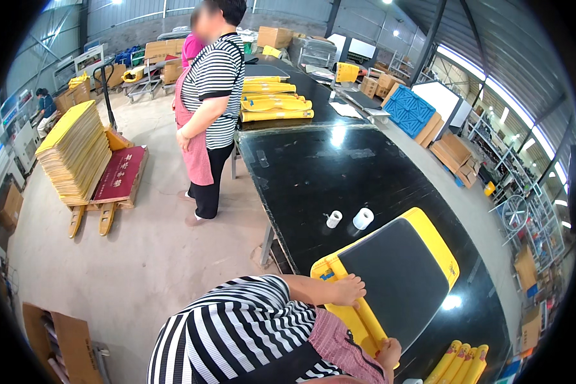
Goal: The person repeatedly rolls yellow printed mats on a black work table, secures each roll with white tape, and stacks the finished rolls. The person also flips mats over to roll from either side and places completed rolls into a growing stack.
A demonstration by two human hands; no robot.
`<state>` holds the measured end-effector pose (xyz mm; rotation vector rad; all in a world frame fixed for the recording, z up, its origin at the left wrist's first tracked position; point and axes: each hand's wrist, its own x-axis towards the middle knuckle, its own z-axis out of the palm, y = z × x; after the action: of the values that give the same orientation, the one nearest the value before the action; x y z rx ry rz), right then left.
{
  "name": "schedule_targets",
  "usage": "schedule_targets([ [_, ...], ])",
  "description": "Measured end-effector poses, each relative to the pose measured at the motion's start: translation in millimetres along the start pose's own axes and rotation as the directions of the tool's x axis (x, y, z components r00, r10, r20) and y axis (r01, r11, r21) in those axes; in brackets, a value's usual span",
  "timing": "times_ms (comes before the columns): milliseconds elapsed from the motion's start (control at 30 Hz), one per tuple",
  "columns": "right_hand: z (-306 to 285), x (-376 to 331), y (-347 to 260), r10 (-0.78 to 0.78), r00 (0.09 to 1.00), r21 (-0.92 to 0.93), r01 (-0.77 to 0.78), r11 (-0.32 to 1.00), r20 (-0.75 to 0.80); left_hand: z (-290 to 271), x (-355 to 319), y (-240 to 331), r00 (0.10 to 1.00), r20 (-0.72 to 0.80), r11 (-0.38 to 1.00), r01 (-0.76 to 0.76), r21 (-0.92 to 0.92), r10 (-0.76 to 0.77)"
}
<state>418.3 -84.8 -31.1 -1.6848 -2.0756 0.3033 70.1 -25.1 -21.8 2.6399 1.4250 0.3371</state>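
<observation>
Left hand [347,289] flat, fingers spread, pressing near yellow edge of box blank [397,275] on black table [313,173]. Right hand [389,351] lower on same edge, fingers curled over flap; grip not fully visible. Black panel lies just beyond both hands. Judgement: fold goes cleanly if left keeps edge pinned while right turns flap along crease. Two tape rolls [349,219] beyond left hand. Yellow tubes [461,363] right of right hand.
</observation>
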Motion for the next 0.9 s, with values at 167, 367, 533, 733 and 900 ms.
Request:
schedule_targets([
  [167, 27.5, -9.0, 42.1, -0.069, 0.997, -0.07, 0.068, 0.995, -0.018, -14.2, -17.4, 4.9, 0.998, 0.053, 1.0, -0.021, 0.008, 0.021],
  [367, 33.5, -14.6, 50.2, -0.117, 0.992, 0.029, 0.118, 0.993, -0.045, -12.0, -16.8, 1.3, 0.998, 0.058, 0.999, -0.033, 0.032, 0.031],
  [533, 30.0, -16.1, 49.2, -0.128, 0.99, 0.002, 0.128, 0.992, -0.064, -20.9, -17.4, 6.2, 0.995, 0.094, 1.0, -0.022, 0.015, 0.02],
  [733, 28.0, -13.6, 50.8, -0.096, 0.994, 0.035, 0.097, 0.995, -0.053, -25.5, -20.4, 6.8, 0.995, 0.095, 1.0, -0.012, -0.022, 0.014],
  [900, 31.7, -11.3, 50.0, 0.037, 0.997, 0.131, -0.028, 0.991, -0.07, -29.2, -20.6, 9.7, 0.993, 0.116, 0.999, 0.017, -0.027, -0.014],
])
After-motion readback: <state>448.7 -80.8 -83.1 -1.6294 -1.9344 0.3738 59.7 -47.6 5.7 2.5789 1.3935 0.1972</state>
